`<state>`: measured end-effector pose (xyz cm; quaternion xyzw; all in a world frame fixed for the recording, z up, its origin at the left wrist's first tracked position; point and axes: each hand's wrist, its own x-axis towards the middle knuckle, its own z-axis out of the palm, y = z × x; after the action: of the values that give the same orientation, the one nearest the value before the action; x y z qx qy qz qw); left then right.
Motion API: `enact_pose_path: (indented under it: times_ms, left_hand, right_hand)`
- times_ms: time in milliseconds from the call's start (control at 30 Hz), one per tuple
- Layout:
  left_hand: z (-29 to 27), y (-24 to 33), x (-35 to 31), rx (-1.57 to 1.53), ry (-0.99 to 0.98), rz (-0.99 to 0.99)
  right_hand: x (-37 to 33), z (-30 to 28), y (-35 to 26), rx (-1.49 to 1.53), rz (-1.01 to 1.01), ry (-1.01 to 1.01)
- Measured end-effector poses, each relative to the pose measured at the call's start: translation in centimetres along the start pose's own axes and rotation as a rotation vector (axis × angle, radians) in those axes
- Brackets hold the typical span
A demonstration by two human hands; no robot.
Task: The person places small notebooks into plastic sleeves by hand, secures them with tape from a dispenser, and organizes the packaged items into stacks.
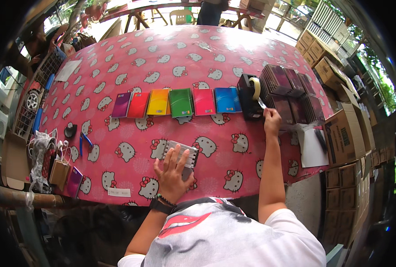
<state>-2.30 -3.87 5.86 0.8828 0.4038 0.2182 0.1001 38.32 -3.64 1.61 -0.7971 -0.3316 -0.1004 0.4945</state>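
A small stack of spiral notebooks (190, 156), greyish on top with its coil edge showing, lies on the table near me. My left hand (173, 171) rests on it, fingers stretched out and spread over its top. To the right, my right hand (272, 120) pinches the loose end of clear tape (262, 104). That strip runs from the roll in a black tape dispenser (250, 100). Left of the dispenser is a row of spiral notebooks in purple (121, 104), red (137, 105), yellow (158, 102), green (181, 102), pink (203, 102) and blue (225, 99).
Stacked dark purple notebooks (280, 82) stand behind the dispenser, beside white paper (312, 149). Blue-handled pliers (86, 141), a black object (70, 130) and a purple notebook (74, 181) lie left. Cardboard boxes (345, 133) line the right; a person (211, 11) stands beyond the pink table (131, 178).
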Motion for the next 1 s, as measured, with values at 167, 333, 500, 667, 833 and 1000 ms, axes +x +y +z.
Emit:
enact_pose_path:
  times_ms: [167,333,500,667,833,1000]
  left_hand:
    - [0.3,0.0,0.2,-0.021,-0.006,0.012]
    - [0.0,-0.2,0.1,-0.025,-0.016,-0.056]
    - [-1.0,0.0,0.7,-0.047,-0.043,-0.064]
    - [-1.1,-0.5,0.3,-0.058,-0.063,-0.062]
    - [-0.2,-0.8,0.4,-0.06,0.022,-0.095]
    - [-0.3,-1.4,0.4,0.046,0.042,-0.082]
  right_hand:
    - [-2.9,0.1,2.4,0.814,0.958,-0.345]
    - [-5.1,3.5,-11.7,0.802,0.375,-1.303]
    - [-6.4,4.6,-25.0,0.213,-0.648,-1.79]
    - [-7.2,7.7,-25.2,-0.549,-0.895,-1.574]
    - [-9.9,10.9,-16.5,0.324,0.063,-1.927]
    - [-12.2,9.5,-12.7,0.508,0.213,-1.639]
